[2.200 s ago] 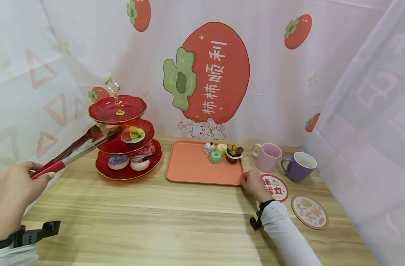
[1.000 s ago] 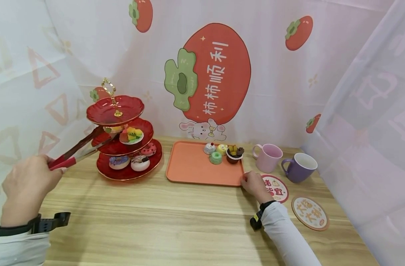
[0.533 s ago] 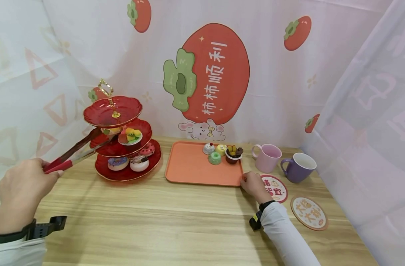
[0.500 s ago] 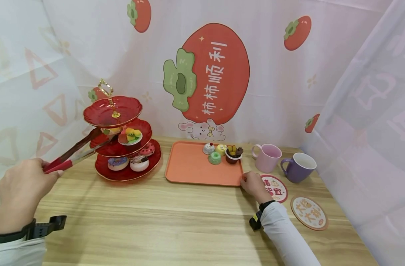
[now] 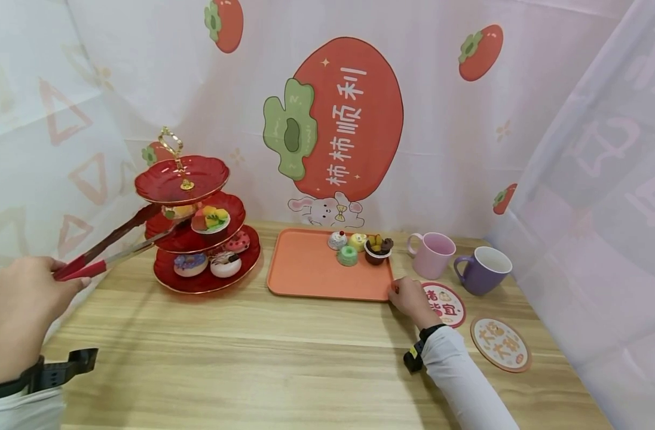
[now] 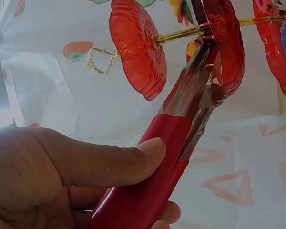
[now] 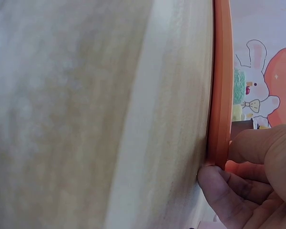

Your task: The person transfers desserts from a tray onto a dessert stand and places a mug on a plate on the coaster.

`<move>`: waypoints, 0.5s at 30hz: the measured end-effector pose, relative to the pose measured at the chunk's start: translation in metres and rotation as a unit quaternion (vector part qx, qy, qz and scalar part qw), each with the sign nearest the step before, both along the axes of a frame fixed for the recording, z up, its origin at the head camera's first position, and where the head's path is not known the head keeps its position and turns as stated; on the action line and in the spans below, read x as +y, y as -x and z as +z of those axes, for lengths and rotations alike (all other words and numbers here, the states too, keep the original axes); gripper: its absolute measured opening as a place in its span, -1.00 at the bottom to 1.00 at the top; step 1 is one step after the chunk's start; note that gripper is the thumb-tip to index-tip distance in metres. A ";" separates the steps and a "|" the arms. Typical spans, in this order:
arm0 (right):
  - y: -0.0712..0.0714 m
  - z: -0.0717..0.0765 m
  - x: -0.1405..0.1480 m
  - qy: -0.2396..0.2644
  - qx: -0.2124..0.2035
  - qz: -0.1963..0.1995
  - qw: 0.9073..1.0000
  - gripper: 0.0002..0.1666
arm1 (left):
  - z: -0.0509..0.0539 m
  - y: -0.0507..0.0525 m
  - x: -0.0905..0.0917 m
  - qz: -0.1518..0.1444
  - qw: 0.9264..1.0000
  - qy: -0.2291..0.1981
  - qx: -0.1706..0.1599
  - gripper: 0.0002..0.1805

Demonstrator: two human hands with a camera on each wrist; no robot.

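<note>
My left hand (image 5: 23, 313) grips red-handled tongs (image 6: 152, 157), thumb along one handle in the left wrist view. Their spread arms reach into the middle tier of a red three-tier stand (image 5: 182, 178). A yellowish pastry (image 5: 178, 211) sits there between the tips, partly hidden; whether they touch it I cannot tell. Beside it stands a fruit-topped cup cake (image 5: 211, 220). My right hand (image 5: 412, 301) pinches the near right corner of an orange tray (image 5: 311, 275), thumb and fingers on its rim in the right wrist view.
Several small cakes (image 5: 348, 255) cluster at the tray's back right. Doughnuts (image 5: 190, 264) lie on the stand's bottom tier. To the right are a pink mug (image 5: 432, 257), a purple mug (image 5: 482, 272) and two round coasters (image 5: 501, 343). Printed cloth (image 5: 440, 119) hangs behind and at both sides.
The tongs moved right and deeper into the middle tier, then drew back slightly left, with their arms spreading. The stand's upper tiers shifted slightly left. My right hand stayed at the tray corner.
</note>
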State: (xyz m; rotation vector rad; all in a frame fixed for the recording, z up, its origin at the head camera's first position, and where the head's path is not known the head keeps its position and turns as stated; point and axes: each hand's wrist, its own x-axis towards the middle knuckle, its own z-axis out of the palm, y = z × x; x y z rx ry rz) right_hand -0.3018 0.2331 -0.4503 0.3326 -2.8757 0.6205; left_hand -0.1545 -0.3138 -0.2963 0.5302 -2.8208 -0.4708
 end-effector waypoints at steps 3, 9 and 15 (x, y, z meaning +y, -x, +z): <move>0.001 -0.001 0.001 0.001 0.002 0.001 1.000 -0.56 | -0.004 -0.004 -0.003 0.008 1.000 -0.015 0.005 -0.59; 0.001 -0.001 0.002 -0.004 0.000 -0.003 1.000 -0.57 | -0.012 -0.008 -0.010 0.006 0.999 -0.028 0.020 -0.55; 0.001 -0.001 0.001 -0.012 -0.009 -0.007 1.000 -0.56 | -0.015 -0.015 -0.011 -0.004 0.998 -0.042 0.054 -0.57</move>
